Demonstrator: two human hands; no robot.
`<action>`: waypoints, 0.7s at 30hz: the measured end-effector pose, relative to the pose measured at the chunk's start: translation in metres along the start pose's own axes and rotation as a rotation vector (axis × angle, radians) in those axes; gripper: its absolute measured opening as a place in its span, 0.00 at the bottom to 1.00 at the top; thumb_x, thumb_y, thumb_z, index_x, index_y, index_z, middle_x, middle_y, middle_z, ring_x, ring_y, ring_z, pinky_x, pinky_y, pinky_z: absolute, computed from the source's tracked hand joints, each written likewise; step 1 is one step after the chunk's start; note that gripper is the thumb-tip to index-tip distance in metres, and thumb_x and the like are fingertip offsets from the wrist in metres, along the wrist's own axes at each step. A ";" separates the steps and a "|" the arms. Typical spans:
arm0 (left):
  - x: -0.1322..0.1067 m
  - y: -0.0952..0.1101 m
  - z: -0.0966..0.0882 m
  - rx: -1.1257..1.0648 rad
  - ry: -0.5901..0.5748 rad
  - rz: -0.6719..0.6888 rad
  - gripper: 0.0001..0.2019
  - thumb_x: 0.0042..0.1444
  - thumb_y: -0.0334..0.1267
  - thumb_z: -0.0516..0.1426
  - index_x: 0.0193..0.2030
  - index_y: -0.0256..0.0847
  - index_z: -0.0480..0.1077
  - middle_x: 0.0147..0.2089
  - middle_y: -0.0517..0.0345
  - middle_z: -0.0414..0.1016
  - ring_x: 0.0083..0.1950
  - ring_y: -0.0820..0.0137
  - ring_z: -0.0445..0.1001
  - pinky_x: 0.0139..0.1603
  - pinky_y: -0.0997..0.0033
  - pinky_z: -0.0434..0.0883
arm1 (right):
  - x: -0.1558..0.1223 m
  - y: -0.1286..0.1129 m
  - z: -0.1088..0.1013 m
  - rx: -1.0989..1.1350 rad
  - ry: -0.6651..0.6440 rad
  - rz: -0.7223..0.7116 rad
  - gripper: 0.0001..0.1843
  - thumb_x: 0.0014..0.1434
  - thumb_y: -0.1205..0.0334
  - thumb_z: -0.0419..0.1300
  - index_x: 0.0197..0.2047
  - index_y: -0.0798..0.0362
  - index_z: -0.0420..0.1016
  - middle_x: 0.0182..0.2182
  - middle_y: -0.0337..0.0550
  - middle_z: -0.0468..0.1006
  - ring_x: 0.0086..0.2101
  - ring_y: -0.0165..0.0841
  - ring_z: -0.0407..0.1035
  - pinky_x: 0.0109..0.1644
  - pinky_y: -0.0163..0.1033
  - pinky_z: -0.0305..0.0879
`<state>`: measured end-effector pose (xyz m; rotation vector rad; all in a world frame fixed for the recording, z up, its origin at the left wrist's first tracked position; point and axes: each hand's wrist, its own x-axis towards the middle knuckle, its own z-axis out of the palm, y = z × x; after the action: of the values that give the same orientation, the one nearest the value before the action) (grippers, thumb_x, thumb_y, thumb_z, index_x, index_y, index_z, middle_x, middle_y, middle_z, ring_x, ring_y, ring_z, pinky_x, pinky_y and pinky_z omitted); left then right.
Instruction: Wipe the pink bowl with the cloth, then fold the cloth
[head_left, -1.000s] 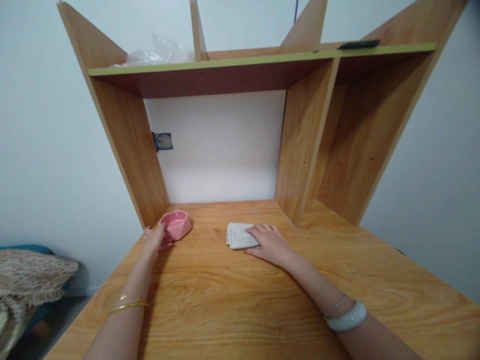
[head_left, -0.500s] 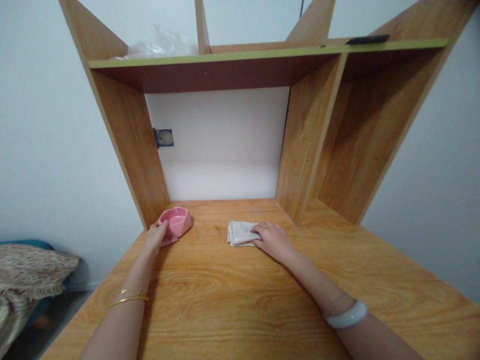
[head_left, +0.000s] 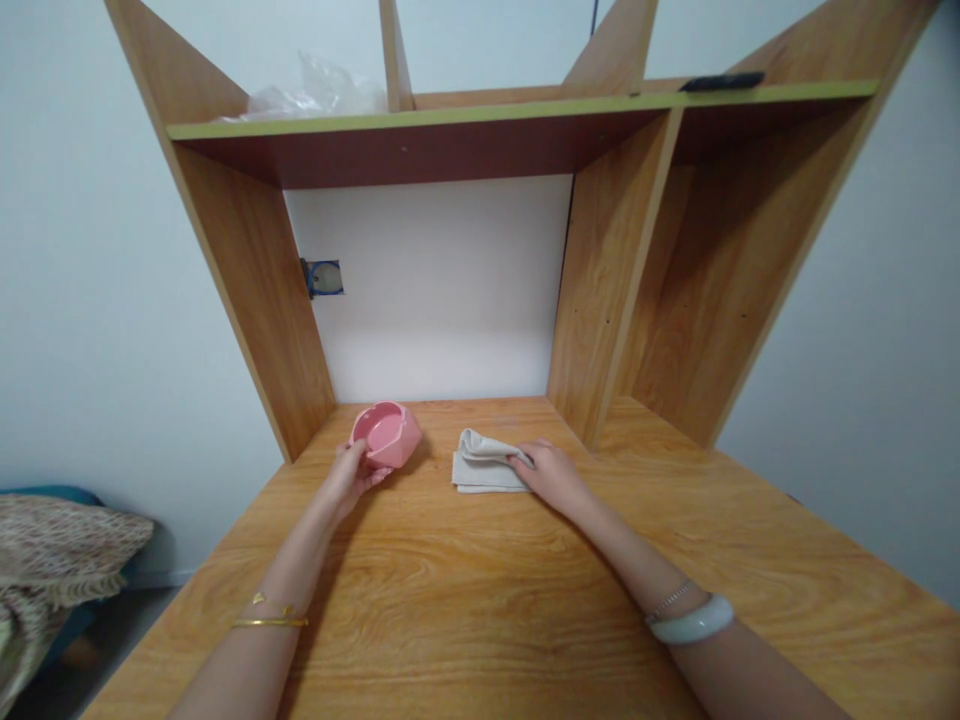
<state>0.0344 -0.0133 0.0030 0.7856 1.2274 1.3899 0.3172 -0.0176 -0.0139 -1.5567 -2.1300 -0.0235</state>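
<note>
My left hand (head_left: pixel 351 474) grips a pink faceted bowl (head_left: pixel 403 446) by its near left side, thumb at the rim and fingers beneath. The bowl tilts toward me, and its glossy inside looks bare. To its right on the wooden desk (head_left: pixel 450 600) lies a folded pale grey cloth (head_left: pixel 484 474). Its upper layer is lifted into a curl, and my right hand (head_left: pixel 551 474) pinches that layer at the right end between thumb and fingers. The lower layers still rest flat on the desk.
A wooden shelf unit (head_left: pixel 637 270) rises from the back of the desk. On its upper board sit a clear plastic bag (head_left: pixel 315 92) and a black object (head_left: pixel 721 82). An open socket box (head_left: pixel 324 278) shows in the back panel. A patterned fabric (head_left: pixel 67 540) lies at far left.
My left hand has picked up the bowl and brought it right, closer to the cloth. My right hand has raised the cloth's top layer, which lay flat before.
</note>
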 end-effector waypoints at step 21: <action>-0.026 -0.035 0.038 0.372 -0.257 0.054 0.13 0.49 0.48 0.48 0.37 0.43 0.54 0.16 0.71 0.60 0.10 0.83 0.52 0.11 0.87 0.41 | 0.012 0.058 -0.025 0.625 0.771 0.239 0.16 0.51 0.49 0.50 0.29 0.55 0.67 0.23 0.36 0.66 0.25 0.30 0.59 0.29 0.34 0.55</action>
<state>0.0852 -0.0325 -0.0165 1.2229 1.2816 1.0730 0.3754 0.0061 -0.0030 -1.1470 -1.1852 0.0991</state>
